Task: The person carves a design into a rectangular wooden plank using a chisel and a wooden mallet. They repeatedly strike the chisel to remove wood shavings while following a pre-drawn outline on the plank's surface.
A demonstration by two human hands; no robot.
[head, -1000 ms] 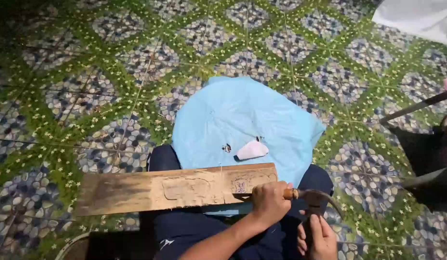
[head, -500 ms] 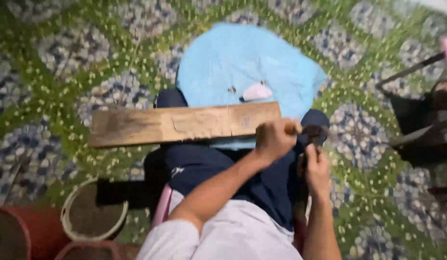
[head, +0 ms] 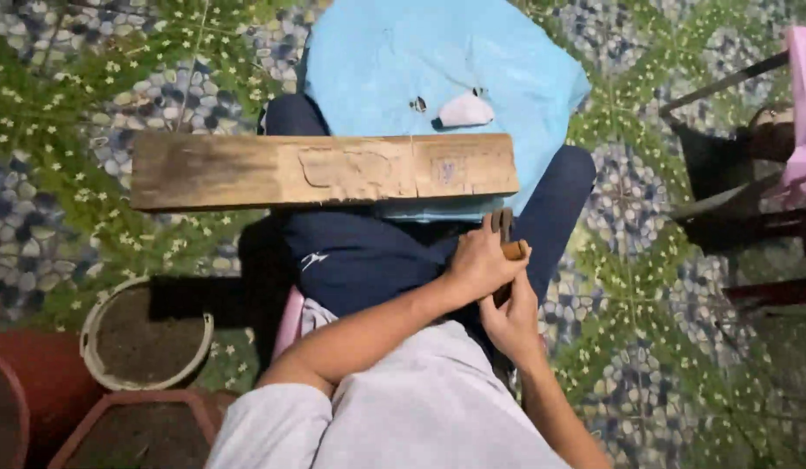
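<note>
Both hands close on one small tool (head: 510, 250) with a brown wooden handle: the left hand (head: 477, 260) wraps over the handle from above with fingers curled tight, and the right hand (head: 510, 317) clasps it from below, so the two grips touch each other. A dark metal part of the tool projects just past the left knuckles; its shape cannot be told. The tool sits over the person's right thigh, just below the right end of the wooden plank (head: 325, 169) and not touching it.

The plank lies flat across both knees, its long axis running left to right. Its top face is pale and worn, with a shallow carved outline near the middle and a small square mark toward the right end. The left end overhangs the floor.

A light blue cloth (head: 437, 65) lies on the floor beyond the plank, partly under it, with a small white piece (head: 466, 110) on it.

The patterned tile floor (head: 72, 104) carries a round white pot of soil (head: 146, 334) and red-brown pots (head: 38, 391) at its lower left corner. Dark metal items (head: 733, 174) stand at the right edge.
</note>
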